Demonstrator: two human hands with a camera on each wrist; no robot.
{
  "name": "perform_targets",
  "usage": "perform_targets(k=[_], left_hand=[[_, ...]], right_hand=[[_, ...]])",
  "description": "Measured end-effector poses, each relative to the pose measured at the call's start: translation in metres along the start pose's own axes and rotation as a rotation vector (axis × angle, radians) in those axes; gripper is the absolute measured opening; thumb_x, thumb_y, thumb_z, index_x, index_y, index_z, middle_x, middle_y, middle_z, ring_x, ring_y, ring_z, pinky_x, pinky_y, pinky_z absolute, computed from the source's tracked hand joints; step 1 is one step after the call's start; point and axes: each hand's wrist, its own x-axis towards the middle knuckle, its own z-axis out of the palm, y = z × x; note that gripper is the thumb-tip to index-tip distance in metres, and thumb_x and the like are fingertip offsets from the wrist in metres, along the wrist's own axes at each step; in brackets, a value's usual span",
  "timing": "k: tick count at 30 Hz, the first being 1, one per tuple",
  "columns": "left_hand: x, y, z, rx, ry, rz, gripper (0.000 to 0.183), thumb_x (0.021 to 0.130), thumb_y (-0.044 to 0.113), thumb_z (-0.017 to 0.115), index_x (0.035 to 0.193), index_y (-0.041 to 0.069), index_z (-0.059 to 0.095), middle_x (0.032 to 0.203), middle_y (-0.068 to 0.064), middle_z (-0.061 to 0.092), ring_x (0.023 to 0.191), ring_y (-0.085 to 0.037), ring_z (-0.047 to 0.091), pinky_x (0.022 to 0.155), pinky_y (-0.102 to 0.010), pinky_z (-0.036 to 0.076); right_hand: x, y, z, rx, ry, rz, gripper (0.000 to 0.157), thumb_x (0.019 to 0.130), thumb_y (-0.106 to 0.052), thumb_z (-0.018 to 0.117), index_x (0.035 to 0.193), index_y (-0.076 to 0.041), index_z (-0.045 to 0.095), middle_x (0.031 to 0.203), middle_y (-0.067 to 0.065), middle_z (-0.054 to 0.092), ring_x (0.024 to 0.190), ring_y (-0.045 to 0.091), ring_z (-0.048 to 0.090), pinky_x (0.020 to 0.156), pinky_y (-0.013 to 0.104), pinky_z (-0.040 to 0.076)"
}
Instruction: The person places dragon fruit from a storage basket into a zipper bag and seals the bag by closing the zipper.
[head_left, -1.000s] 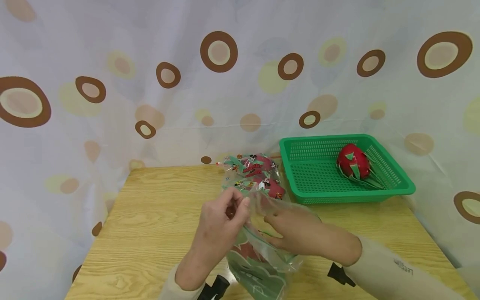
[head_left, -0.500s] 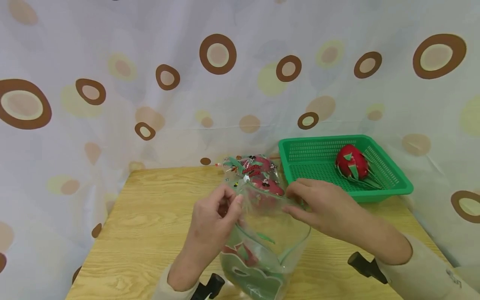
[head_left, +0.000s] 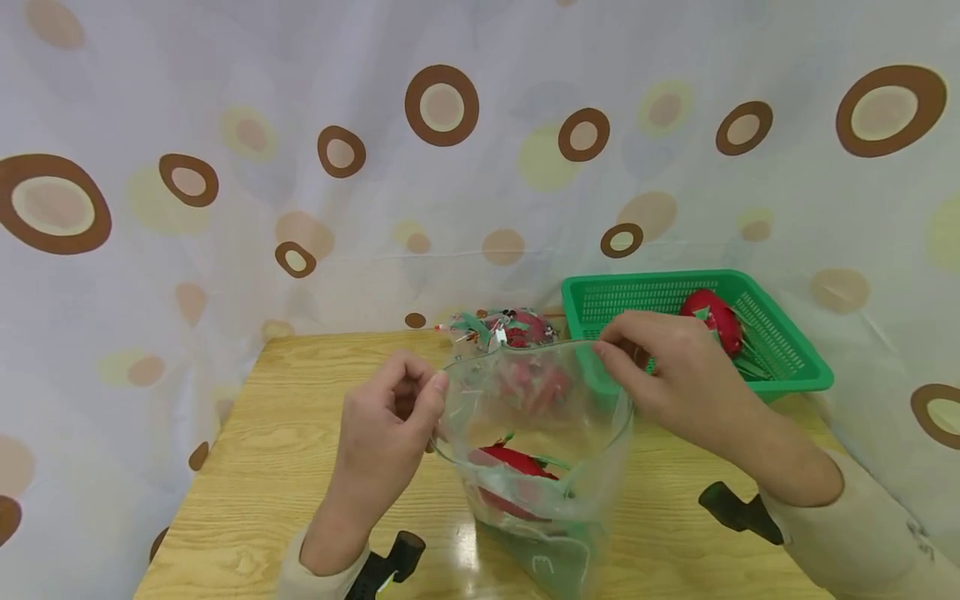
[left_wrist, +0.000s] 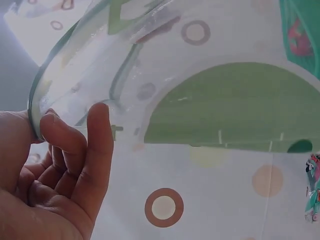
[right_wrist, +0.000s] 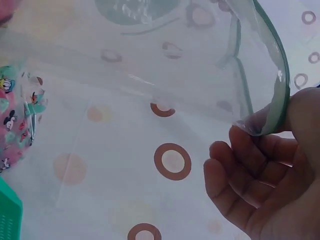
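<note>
A clear zip bag with green print stands with its mouth spread wide in the head view. A red dragon fruit with green tips lies inside it. My left hand pinches the left side of the rim between thumb and fingers, as the left wrist view confirms. On the opposite side, my right hand pinches the rim; in the right wrist view the other fingers curl loosely below the bag's edge. The fruit's lower part is blurred by the plastic.
Behind the open bag lies a second clear bag with cartoon print and red fruit in it. A green basket at the back right holds another dragon fruit, partly hidden by my right hand. The wooden table meets a patterned curtain.
My right hand has come out of the bag and moved to its right rim. My left hand has shifted left, and the bag's mouth has widened.
</note>
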Motion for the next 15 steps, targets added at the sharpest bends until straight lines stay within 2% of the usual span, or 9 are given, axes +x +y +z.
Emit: perform_targets(k=[4, 8, 12, 15], left_hand=[[0.003, 0.0006, -0.0025, 0.013, 0.02, 0.007, 0.016, 0.097, 0.009, 0.061, 0.082, 0.008, 0.055, 0.058, 0.0, 0.055, 0.044, -0.006, 0.052, 0.04, -0.023, 0.047], [0.0065, 0.0017, -0.0017, 0.042, 0.055, 0.025, 0.014, 0.098, 0.012, 0.061, 0.085, 0.007, 0.056, 0.06, 0.001, 0.056, 0.047, -0.007, 0.051, 0.042, -0.023, 0.047], [0.0092, 0.0, -0.0006, 0.063, 0.063, 0.022, 0.013, 0.098, 0.015, 0.062, 0.088, 0.008, 0.058, 0.063, 0.001, 0.058, 0.051, -0.008, 0.054, 0.044, -0.024, 0.048], [0.008, -0.0029, 0.0014, 0.049, 0.024, -0.011, 0.013, 0.097, 0.015, 0.064, 0.088, 0.009, 0.058, 0.064, 0.0, 0.059, 0.051, -0.007, 0.056, 0.045, -0.026, 0.052]], right_hand=[[0.0068, 0.0007, -0.0044, -0.012, 0.1, -0.047, 0.017, 0.08, 0.004, 0.073, 0.08, -0.012, 0.068, 0.071, -0.01, 0.06, 0.061, 0.001, 0.049, 0.056, 0.013, 0.04], [0.0106, 0.0026, -0.0063, -0.049, 0.145, -0.055, 0.014, 0.08, 0.003, 0.073, 0.08, -0.011, 0.069, 0.071, -0.009, 0.062, 0.06, 0.003, 0.052, 0.056, 0.015, 0.04], [0.0109, 0.0057, -0.0053, -0.068, 0.126, -0.032, 0.014, 0.082, 0.002, 0.074, 0.081, -0.011, 0.069, 0.072, -0.008, 0.062, 0.061, 0.002, 0.052, 0.056, 0.014, 0.04], [0.008, 0.0089, -0.0022, -0.058, 0.087, -0.006, 0.014, 0.082, 0.002, 0.074, 0.081, -0.011, 0.068, 0.073, -0.008, 0.061, 0.062, 0.001, 0.051, 0.057, 0.012, 0.041]])
